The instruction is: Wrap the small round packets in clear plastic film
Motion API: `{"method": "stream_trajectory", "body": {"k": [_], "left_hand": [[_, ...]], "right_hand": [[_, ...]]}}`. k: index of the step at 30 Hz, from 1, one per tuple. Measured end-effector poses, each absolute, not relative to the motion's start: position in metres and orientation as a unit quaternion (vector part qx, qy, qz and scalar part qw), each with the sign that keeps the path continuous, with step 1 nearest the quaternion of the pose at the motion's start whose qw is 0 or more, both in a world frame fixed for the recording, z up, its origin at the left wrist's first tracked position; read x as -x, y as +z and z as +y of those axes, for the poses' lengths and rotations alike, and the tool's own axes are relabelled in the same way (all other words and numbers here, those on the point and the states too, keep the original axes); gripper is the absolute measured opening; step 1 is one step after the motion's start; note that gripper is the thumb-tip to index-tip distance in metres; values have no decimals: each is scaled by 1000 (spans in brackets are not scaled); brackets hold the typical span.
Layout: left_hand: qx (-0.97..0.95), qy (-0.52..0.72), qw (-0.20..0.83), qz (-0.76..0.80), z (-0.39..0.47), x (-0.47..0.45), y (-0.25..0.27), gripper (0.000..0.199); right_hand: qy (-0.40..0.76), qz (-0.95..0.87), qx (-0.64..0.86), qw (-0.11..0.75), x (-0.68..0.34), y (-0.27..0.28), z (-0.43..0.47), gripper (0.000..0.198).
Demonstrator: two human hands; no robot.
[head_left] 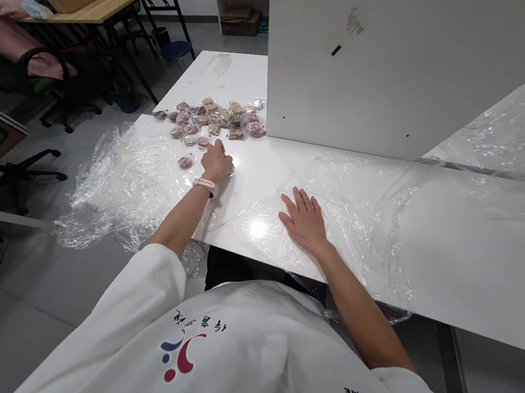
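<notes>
The work looks partway along to me, but that is just my guess. The small shiny see-through packets with pink, tan and brown bits inside [219, 114] are all wrapped up. That much is done. Most of them sit in a messy heap, not in tidy rows, so what looks left is the loose heap. I can't tell if any packets have been finished with.

The heap is on the long shiny white table [258, 162], just left of the tall flat white board [356, 71]. One round pink see-through packet [186, 161] sits alone, farther out in front and to the left of the board.

The left hand [217, 163] is in front of the board's left edge, at the near side of the heap. Its fingers are bent down by a small pink packet [202, 142]. I can't tell if they pinch anything.

The right hand [307, 223] is in front of the board, well away from the heap. It is flat, palm down, fingers spread, on a thin wrinkly clear plastic sheet [353, 226]. It grips nothing.
</notes>
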State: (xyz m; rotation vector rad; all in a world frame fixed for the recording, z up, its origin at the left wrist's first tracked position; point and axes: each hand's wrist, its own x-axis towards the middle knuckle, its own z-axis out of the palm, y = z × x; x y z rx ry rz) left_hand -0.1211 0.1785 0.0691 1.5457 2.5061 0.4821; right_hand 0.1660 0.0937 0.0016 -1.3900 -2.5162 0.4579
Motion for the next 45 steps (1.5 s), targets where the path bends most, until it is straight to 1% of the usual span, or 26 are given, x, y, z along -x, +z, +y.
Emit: {"method": "stream_trajectory", "body": {"k": [3, 5, 7, 9, 11, 12, 14, 17, 18, 20, 21, 22, 24, 25, 27, 29, 32, 34, 39, 41, 42, 45], "left_hand": [[-582, 230, 113, 771, 157, 80, 93, 32], [-654, 268, 138, 693, 129, 38, 100, 32], [-714, 255, 166, 631, 97, -7, 93, 28], [-759, 197, 183, 593, 68, -44, 77, 27], [-793, 135, 170, 569, 47, -66, 60, 30], [-803, 118, 159, 562, 39, -70, 54, 37], [-812, 123, 148, 551, 27, -64, 51, 52], [-825, 162, 170, 514, 9, -28, 56, 70], [-837, 158, 175, 494, 2, -13, 57, 78], [-865, 127, 160, 458, -13, 15, 50, 94], [-875, 110, 143, 449, -20, 26, 44, 93], [-879, 99, 124, 449, -27, 35, 36, 87], [-874, 104, 97, 465, -36, 44, 22, 65], [-867, 117, 94, 475, -39, 46, 16, 55], [-852, 154, 103, 490, -41, 45, 10, 37], [-839, 188, 121, 497, -40, 43, 11, 27], [-822, 225, 145, 503, -34, 41, 22, 28], [-807, 234, 156, 519, -25, 39, 32, 28], [-760, 183, 169, 600, 30, 23, 61, 31], [-755, 144, 165, 618, 63, 14, 67, 34], [-755, 119, 164, 624, 78, 11, 67, 35], [-758, 44, 163, 631, 112, 3, 65, 26]], "right_hand": [[216, -849, 462, 136, -168, 7, 103, 61], [303, -816, 456, 187, -175, 13, 113, 60], [408, -741, 466, 259, -188, 20, 121, 60], [468, -651, 498, 330, -205, 29, 123, 61], [448, -601, 541, 382, -222, 38, 114, 59], [417, -599, 558, 395, -230, 43, 104, 56], [347, -634, 569, 392, -241, 53, 77, 50], [265, -726, 540, 334, -246, 58, 25, 49], [244, -757, 523, 306, -245, 55, 8, 52], [208, -812, 488, 246, -241, 42, -21, 66], [190, -832, 472, 219, -239, 33, -32, 71], [175, -846, 463, 198, -237, 23, -40, 70], [156, -853, 462, 185, -236, 7, -49, 54], [154, -849, 467, 193, -236, 2, -50, 48], [166, -835, 473, 225, -240, -1, -46, 44], [200, -822, 468, 255, -244, 7, -38, 39], [284, -779, 482, 282, -248, 27, -25, 33], [348, -737, 506, 284, -249, 41, -14, 34], [465, -639, 549, 272, -249, 57, 32, 41], [469, -636, 560, 247, -248, 57, 59, 43], [452, -647, 571, 225, -247, 56, 72, 42], [352, -690, 618, 130, -241, 54, 99, 33]]}}
